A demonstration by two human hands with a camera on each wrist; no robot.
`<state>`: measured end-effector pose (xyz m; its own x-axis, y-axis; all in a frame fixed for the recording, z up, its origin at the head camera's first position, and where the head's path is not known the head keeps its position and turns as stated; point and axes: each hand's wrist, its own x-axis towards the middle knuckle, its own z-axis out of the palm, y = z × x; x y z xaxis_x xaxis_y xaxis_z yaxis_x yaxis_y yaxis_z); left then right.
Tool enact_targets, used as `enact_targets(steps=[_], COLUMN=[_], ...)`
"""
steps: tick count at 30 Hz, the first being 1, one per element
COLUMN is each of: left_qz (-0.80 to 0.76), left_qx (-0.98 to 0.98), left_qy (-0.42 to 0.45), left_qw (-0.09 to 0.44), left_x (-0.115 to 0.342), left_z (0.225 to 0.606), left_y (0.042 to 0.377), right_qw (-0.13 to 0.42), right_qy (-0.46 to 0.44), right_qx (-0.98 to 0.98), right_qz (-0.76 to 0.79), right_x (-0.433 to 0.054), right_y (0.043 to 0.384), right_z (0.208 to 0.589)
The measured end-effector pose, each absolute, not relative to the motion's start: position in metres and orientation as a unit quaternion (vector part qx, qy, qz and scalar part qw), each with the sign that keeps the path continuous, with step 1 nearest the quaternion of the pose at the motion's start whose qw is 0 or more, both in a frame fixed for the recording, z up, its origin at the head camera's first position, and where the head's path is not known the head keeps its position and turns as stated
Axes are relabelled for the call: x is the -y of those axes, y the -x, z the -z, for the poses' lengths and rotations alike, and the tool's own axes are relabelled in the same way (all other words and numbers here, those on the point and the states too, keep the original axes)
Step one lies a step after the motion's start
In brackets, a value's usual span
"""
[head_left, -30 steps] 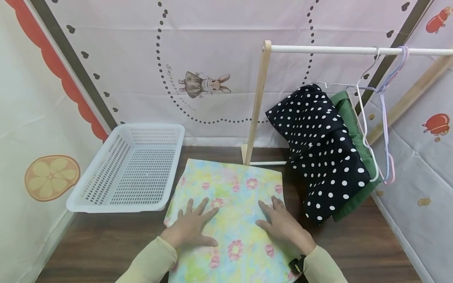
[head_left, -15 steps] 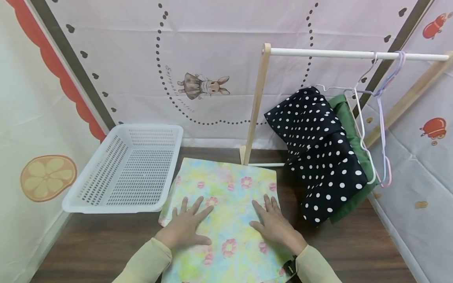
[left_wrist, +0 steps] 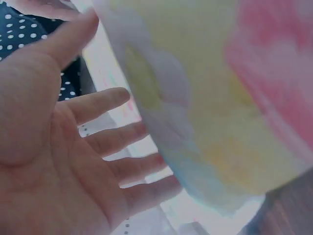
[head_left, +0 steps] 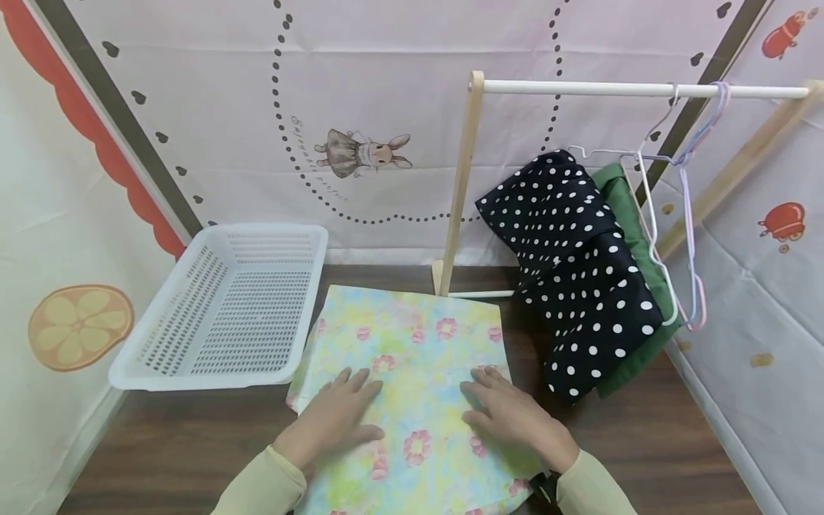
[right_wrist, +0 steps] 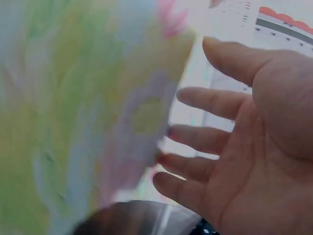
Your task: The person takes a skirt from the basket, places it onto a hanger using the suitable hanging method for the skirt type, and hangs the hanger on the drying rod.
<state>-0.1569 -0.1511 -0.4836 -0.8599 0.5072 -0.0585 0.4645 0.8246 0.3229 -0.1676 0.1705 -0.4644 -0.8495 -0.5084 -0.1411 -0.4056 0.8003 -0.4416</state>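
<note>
A pastel cloth (head_left: 418,336) with pink flowers lies flat and apparently folded on the floor, its near end running out of the head view. My left hand (head_left: 335,418) rests over its left part, palm down, fingers extended and fairly close together. Over the right part is my right hand (head_left: 515,415), fingers extended and slightly bent, thumb apart. In the left wrist view the fingers (left_wrist: 112,103) reach to the cloth (left_wrist: 205,98). The right wrist view shows fingertips at the edge of the cloth (right_wrist: 73,112) too. Neither hand grips anything.
A white perforated basket (head_left: 257,315) stands at the left. On the right is a wood-and-white rack (head_left: 579,89) with several hangers (head_left: 689,236), a black polka-dot garment (head_left: 573,272) and a green one (head_left: 634,229). Printed fabric walls (head_left: 386,79) enclose the dark wooden floor (head_left: 193,450).
The fingers of both hands have drawn closer together, and the right hand has shifted slightly toward me and rightward. The head view has tilted and shifted a little. The cloth stays flat.
</note>
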Motion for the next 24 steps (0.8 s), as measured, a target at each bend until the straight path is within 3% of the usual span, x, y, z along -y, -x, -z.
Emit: enact_targets(steps=[9,17,24], left_qz=[-0.152,-0.166,-0.170], left_qx=[-0.924,-0.925,-0.925], left_qy=[-0.344,-0.334,-0.331], left_qw=[-0.063,-0.076,-0.077], left_x=[0.147,0.141,0.141], left_z=[0.476,0.474,0.474], left_y=[0.149,0.150,0.153], right_qw=[0.093,0.026,-0.106], right_qy=[0.325,0.346,0.378], right_qx=[-0.905,-0.871,-0.841], right_qz=[0.257,0.348,0.374], right_x=[-0.184,-0.215,-0.241], right_y=[0.152,0.132,0.128], right_z=[0.428,0.380,0.339])
